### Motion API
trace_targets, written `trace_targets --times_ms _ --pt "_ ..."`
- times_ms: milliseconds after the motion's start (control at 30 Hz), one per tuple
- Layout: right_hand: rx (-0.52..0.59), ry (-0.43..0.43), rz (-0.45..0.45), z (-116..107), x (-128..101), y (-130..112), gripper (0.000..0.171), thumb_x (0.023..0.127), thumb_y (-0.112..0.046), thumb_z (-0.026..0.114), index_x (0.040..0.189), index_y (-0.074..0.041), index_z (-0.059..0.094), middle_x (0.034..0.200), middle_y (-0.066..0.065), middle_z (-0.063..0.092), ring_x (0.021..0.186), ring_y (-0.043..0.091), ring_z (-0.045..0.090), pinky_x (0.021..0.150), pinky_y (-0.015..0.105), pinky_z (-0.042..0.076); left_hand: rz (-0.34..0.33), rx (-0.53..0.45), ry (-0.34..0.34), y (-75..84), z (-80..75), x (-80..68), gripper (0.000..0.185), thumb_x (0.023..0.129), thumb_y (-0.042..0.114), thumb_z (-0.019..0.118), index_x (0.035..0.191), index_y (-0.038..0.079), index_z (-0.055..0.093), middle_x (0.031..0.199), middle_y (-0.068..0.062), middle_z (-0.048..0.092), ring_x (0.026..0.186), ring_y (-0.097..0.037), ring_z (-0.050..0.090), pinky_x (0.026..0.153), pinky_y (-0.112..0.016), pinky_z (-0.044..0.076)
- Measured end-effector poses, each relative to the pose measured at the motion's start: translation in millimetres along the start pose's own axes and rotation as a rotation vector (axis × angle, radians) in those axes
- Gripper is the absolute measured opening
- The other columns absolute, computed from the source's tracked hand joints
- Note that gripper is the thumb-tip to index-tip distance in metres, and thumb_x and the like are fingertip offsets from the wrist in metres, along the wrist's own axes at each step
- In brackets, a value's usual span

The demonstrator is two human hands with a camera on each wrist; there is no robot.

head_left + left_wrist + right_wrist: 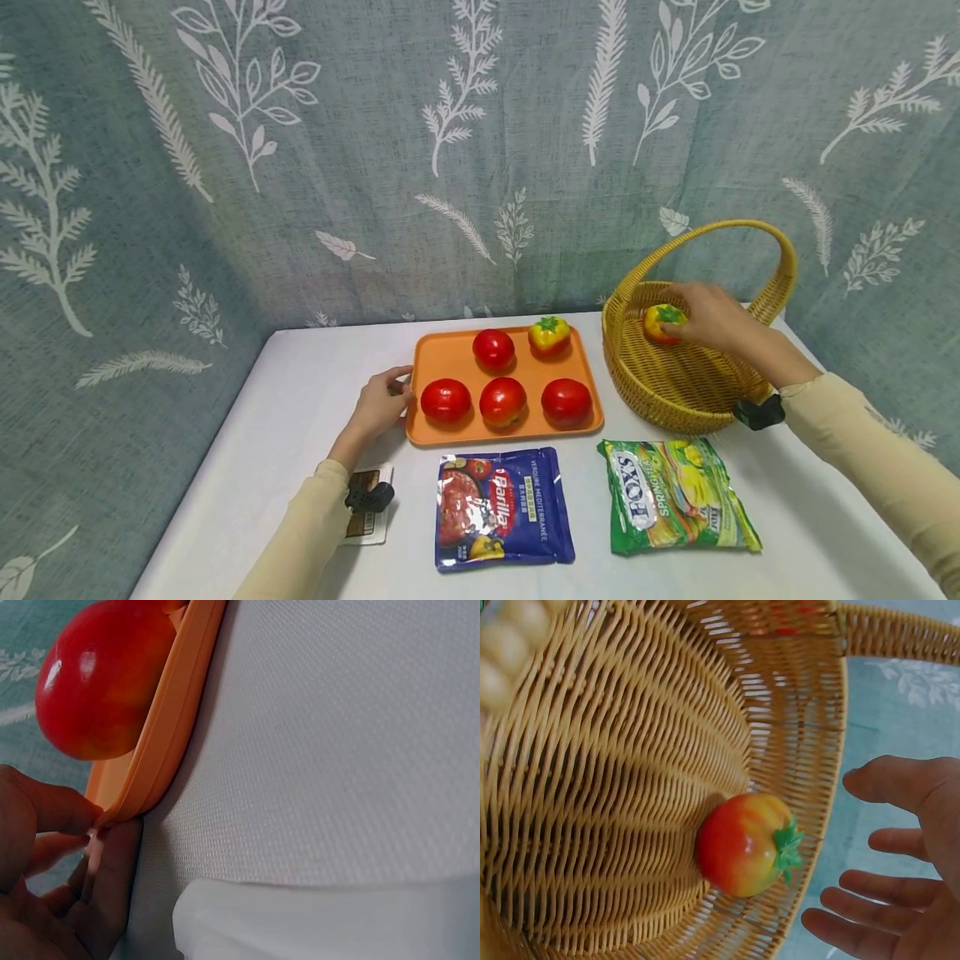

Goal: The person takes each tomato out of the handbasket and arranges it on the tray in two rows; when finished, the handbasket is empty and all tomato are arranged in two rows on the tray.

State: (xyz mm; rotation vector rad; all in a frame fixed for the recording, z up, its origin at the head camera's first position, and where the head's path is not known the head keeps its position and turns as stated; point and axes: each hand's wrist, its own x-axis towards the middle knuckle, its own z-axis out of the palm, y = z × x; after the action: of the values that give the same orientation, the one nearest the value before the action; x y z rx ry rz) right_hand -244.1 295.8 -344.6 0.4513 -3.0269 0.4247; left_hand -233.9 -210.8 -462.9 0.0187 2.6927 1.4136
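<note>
My left hand (381,402) pinches the left rim of an orange tray (450,358); the left wrist view shows thumb and fingertips meeting at its edge. Several glossy red fruits lie in the tray, among them a red fruit (105,679) near that hand, along with a yellow-red fruit (549,335) with a green leafy top. Over the wicker basket (637,379) reaches my right hand (708,317). Its fingers are spread and hold nothing. A similar yellow-red fruit (742,844) rests inside the basket against its wall, apart from these fingers in the right wrist view.
In front of the tray lies a blue Parilla packet (502,510). A green Hoxs packet (678,497) lies in front of the basket, whose tall handle (705,227) arches above it. Partly under the left wrist is a flat card-like item (375,527). Patterned curtains (375,167) hang behind the table.
</note>
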Motion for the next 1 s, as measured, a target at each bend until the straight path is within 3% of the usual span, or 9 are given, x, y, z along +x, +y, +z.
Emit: trace_targets --times_ms 133,567,1000 --pt "-0.017 -0.034 0.016 3 7 7 0.065 0.089 -0.025 0.076 0.137 0.010 0.051 0.124 0.032 0.059 0.107 0.048 0.059 0.082 0.061 0.052 -0.001 -0.003 -0.005 -1.1 -0.6 0.0 0.052 0.092 0.002 0.057 0.144 0.003 0.051 0.113 -0.019 0.061 0.092 -0.028 0.061 0.069 -0.035 0.062" --pt "-0.030 -0.120 0.051 12 23 24 0.074 0.086 -0.027 0.080 0.137 0.015 0.048 0.128 0.036 0.055 0.110 0.052 0.056 0.087 0.062 0.051 -0.024 -0.015 -0.006 -0.3 0.1 0.5 0.053 0.092 0.003 0.060 0.144 0.005 0.052 0.111 -0.018 0.061 0.091 -0.028 0.060 0.067 -0.035 0.062" --pt "0.024 -0.126 0.079 29 31 38 0.072 0.087 -0.027 0.078 0.133 0.019 0.047 0.126 0.038 0.054 0.108 0.051 0.056 0.086 0.060 0.051 -0.021 -0.030 -0.007 -0.6 -0.3 0.3 0.052 0.093 0.002 0.059 0.145 0.005 0.051 0.112 -0.019 0.061 0.092 -0.029 0.061 0.065 -0.035 0.062"
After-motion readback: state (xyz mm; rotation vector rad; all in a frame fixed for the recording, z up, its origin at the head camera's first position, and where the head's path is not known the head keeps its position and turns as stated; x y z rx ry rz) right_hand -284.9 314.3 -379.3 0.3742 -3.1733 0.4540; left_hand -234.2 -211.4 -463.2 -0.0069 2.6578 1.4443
